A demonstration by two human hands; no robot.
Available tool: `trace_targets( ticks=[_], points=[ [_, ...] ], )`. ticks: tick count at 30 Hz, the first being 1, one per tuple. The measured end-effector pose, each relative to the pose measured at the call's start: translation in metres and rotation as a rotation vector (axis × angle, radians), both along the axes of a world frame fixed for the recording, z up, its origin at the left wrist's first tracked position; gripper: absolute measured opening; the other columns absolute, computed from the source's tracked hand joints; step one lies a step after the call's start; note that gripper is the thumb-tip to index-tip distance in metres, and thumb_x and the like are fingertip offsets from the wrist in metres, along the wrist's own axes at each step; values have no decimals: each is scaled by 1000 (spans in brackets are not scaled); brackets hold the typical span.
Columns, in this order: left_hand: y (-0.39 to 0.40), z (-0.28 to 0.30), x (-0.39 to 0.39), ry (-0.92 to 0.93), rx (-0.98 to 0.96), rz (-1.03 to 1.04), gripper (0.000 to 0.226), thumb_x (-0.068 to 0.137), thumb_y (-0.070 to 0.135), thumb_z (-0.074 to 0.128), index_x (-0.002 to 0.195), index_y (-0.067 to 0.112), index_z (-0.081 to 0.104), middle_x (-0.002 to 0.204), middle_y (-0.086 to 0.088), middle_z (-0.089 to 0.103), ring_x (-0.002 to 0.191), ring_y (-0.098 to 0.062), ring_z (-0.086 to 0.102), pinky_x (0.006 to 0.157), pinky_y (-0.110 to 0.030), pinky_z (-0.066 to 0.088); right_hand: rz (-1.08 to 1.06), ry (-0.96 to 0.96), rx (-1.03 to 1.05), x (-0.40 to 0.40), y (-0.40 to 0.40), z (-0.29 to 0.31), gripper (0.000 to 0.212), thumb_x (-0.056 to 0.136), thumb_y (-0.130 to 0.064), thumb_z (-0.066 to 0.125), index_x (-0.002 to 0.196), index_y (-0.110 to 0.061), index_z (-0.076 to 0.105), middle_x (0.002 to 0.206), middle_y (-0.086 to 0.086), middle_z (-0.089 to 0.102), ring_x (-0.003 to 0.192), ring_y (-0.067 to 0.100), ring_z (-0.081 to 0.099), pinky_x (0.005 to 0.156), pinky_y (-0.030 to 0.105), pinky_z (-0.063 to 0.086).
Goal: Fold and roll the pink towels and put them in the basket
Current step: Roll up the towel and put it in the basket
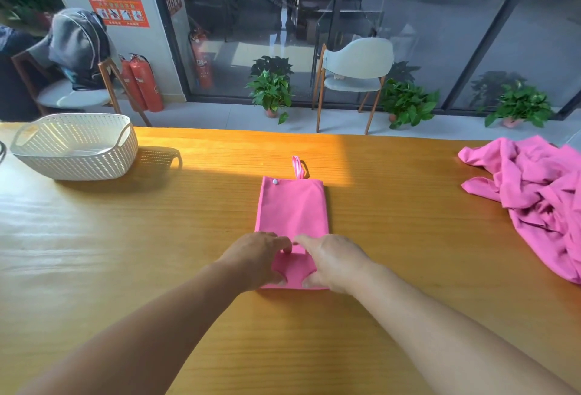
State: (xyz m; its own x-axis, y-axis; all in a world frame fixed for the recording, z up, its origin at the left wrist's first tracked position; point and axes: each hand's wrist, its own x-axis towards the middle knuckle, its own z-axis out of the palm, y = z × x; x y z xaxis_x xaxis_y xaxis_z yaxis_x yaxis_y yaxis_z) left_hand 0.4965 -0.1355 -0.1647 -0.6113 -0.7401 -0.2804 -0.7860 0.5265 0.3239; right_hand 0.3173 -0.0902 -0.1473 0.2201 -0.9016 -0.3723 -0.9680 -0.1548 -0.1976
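- Currently, folded pink rectangular towel (292,206) lies flat mid wooden table (393,237), striped hang loop (298,168) at its far end.
- Left hand (257,261) and right hand (333,261) sit side by side on the towel's near end, fingers curled round the raised fabric edge, gripping it.
- White perforated plastic basket (74,146) stands far left of the towel.
- Crumpled pink towel pile (534,199) lies far right of it.

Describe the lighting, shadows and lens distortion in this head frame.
Head view: hard sunlight falls across the far part of the table, washing out its left end; the basket throws a patterned shadow to its right; the glass wall shows reflections; the wide-angle lens bows the table's far edge; both hands and the folded towel look sharp.
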Motion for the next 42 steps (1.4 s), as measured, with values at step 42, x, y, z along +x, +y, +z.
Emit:
trace_targets(
  ticks=[42],
  points=[
    [-52,0,-5,-151,494,-14,51,80,70,60,104,25,67,96,4,65,89,-19,60,77,-32,46,66,50,-126,-8,-5,-4,54,74,-56,77,113,-20,66,93,-6,44,103,19,48,90,32,41]
  ],
)
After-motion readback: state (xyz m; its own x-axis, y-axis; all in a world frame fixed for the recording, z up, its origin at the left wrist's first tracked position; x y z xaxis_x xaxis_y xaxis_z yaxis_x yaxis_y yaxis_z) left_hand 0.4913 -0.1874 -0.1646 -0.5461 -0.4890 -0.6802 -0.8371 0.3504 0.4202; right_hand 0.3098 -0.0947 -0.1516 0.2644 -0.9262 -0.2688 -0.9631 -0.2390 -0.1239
